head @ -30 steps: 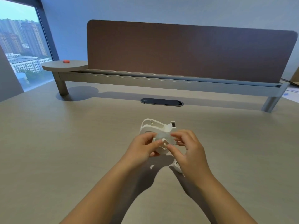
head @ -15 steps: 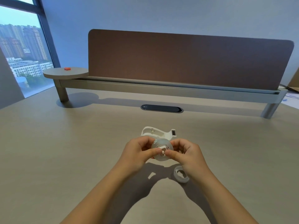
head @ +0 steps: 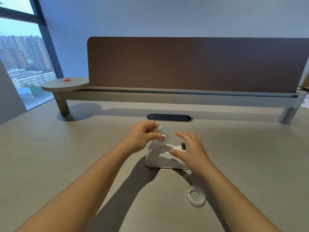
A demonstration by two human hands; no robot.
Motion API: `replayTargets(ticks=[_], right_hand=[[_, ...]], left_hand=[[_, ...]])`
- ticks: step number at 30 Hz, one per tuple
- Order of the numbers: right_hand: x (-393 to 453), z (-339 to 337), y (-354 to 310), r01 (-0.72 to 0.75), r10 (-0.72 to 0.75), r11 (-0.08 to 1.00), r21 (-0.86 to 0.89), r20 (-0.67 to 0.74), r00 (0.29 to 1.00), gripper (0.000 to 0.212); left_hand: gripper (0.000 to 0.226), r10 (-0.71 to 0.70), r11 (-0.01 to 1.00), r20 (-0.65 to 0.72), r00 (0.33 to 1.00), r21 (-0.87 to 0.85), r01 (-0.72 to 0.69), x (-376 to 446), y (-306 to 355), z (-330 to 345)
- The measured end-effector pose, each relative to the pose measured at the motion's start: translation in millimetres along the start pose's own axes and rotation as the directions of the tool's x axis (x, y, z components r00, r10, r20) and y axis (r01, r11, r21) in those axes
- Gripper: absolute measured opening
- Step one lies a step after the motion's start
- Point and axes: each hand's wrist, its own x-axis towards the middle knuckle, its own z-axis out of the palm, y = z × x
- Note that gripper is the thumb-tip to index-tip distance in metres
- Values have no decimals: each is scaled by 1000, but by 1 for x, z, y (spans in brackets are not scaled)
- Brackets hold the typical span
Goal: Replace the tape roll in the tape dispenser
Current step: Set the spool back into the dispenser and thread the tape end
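Note:
My left hand pinches a clear tape roll with a white hub in its middle, holding it just above the rear of the white tape dispenser. The dispenser stands upright on the desk with its cutter end pointing right. My right hand is over the dispenser's front part with fingers spread and thumb near its top edge; I cannot tell whether it touches. A white empty ring-shaped core lies flat on the desk, near right.
A brown divider panel on a grey rail runs across the back of the desk. A dark cable slot sits just beyond my hands. A round side shelf at the back left carries a small red object.
My right hand has let go of the tape roll and moved over the dispenser. My left hand has carried the roll up above the dispenser. The view has tilted downward.

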Motion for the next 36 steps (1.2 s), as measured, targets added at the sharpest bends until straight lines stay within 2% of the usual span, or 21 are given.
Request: replayTargets(ticks=[4,9,13,17,21,26,36], right_hand=[[0,8,8,-54,54,999,-3,94,994,56],[2,10,8,-47,49,999,-16,91,995,50],[2,11,9,-34,37,999,-34,87,996,47],[3,12,10,-31,34,999,-41,83,996,45],[4,13,11,-32,34,999,-31,82,996,42],[3,15,12,-35,36,999,-10,84,996,38],[4,15,11,-52,52,999,-1,104,993,38]], left_hand=[[19,-37,994,33,999,103,33,4,-3,4],[26,-54,956,63,997,290,34,5,-3,6],[28,-89,938,105,991,344,47,4,-4,10],[34,-111,964,103,988,252,82,3,-12,10],[29,-138,990,59,989,35,136,-1,-24,5],[22,-165,965,12,986,-203,164,-4,-33,10],[18,-151,972,-15,988,-186,145,-3,-39,14]])
